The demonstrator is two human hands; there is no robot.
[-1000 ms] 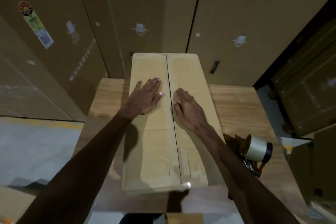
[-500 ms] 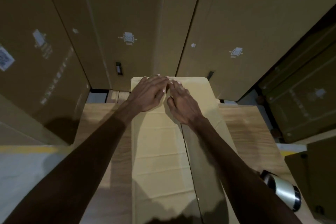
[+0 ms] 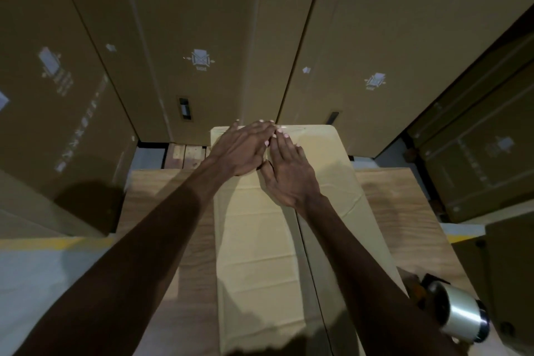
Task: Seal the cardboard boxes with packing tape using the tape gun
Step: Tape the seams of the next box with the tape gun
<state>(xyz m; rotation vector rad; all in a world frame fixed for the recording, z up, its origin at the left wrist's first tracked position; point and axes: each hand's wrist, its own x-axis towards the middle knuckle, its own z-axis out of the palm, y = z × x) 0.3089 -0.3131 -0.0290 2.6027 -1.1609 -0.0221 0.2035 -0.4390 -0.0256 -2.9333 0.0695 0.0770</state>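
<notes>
Both hands, left hand point(image 3: 241, 150) and right hand point(image 3: 289, 173), flat, fingers straight, pressing box point(image 3: 260, 240) far end. Tape gun point(image 3: 459, 318) idle near right; flaps might spring apart unsealed.

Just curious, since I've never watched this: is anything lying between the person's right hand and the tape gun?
Nothing visible does. The right hand lies flat on the box; the tape gun sits on the table beside that forearm.

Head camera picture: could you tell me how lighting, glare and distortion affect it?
Head view: dim and warm, the stacked cartons bowing outward from the wide-angle lens; a bright sheen on the tape roll; the left hand and right hand slightly soft.
</notes>
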